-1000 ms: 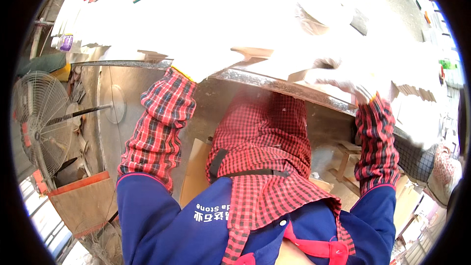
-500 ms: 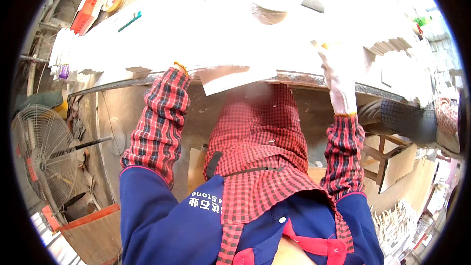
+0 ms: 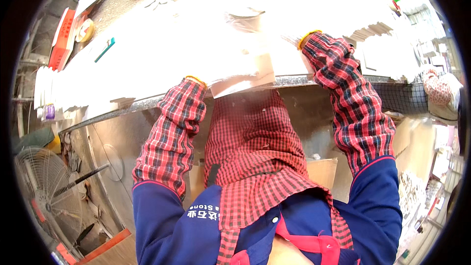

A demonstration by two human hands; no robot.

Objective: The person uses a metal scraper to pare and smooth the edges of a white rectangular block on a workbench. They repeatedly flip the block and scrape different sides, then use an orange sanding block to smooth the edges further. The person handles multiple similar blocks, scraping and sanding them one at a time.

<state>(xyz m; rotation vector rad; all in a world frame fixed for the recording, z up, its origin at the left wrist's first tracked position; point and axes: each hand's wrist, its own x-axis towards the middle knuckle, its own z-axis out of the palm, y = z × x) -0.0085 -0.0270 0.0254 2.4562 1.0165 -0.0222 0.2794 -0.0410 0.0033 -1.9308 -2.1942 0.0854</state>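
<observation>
Glare washes out much of the bench [image 3: 147, 64]. My left hand [image 3: 206, 75], in a pale glove with a yellow cuff, is at the front edge beside a thin flat pale piece [image 3: 248, 74]. That piece lies partly over the edge; whether the hand grips it is lost in the brightness. Farther in and to the right, over the bench, is my right hand [image 3: 293, 42], in a white glove with a yellow cuff. Its fingers blend into the glare. Beyond both hands lies a pale rounded object [image 3: 245, 15], its kind unclear.
On the left are a teal-handled tool [image 3: 105, 50], a tape roll [image 3: 85, 30] and an orange-red box [image 3: 62, 39]. Pale strips [image 3: 370, 31] lie on the right. A large fan [image 3: 49, 191] stands at lower left. Another person's patterned sleeve [image 3: 436, 88] shows at far right.
My right hand has moved inward and left over the bench, its forearm swinging in. My left hand has shifted slightly right. The view has shifted, and the flat piece lies at a different angle.
</observation>
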